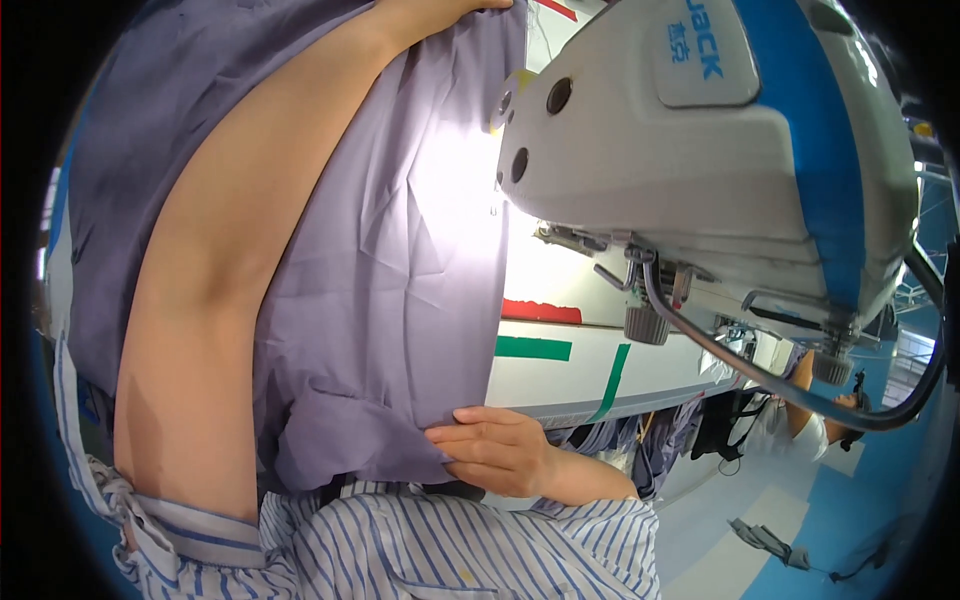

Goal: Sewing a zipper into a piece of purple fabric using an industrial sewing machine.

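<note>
Purple fabric [350, 290] spreads over the sewing machine's bed and hangs over the near edge toward my lap. Its right edge runs beside the needle area, where a lamp makes a bright glare. My left arm lies across the cloth, and my left hand [470, 6] is mostly cut off at the top of the picture, so its fingers hardly show. Close to my body, my right hand [500, 452] closes over the fabric's bottom right corner. Its fingers are together on top of the cloth and the thumb is hidden.
The white and blue sewing machine head [680, 150] fills the upper right, with a bent metal lever [720, 360] below it. Red tape [540, 312] and green tape [533, 347] mark the white table. Another person [800, 420] is at the far right, near hanging garments.
</note>
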Demonstrator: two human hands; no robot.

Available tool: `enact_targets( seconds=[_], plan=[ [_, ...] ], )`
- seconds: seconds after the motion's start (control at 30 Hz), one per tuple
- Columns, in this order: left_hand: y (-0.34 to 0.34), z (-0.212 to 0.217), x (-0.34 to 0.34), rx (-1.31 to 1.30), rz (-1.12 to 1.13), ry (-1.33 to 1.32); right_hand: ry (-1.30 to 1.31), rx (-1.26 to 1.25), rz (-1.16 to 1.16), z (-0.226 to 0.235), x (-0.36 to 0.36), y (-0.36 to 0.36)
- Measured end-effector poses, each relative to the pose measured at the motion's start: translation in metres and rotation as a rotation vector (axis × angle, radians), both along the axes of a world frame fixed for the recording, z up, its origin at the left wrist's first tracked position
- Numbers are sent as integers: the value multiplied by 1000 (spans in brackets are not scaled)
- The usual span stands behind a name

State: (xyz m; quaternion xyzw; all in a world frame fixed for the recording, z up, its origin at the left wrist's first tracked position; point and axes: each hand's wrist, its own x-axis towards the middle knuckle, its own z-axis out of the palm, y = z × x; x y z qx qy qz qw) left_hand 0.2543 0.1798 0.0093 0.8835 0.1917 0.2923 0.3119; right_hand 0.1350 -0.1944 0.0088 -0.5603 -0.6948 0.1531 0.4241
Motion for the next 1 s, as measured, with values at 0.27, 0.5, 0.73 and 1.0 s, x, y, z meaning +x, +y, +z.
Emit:
enact_targets(
  seconds=[0.27, 0.5, 0.73, 1.0],
  plan=[
    [40, 11, 26, 116, 47, 15, 68, -105, -2, 19, 13, 23],
    [80, -11, 52, 66, -30, 162, 79, -95, -4, 11, 12, 22],
    [-39, -2, -71, 585, -193, 224, 3, 41, -98, -11, -3, -5],
    [-114, 11, -273, 249, -352, 504, -158, 155, -192, -48, -66, -51]
  ],
)
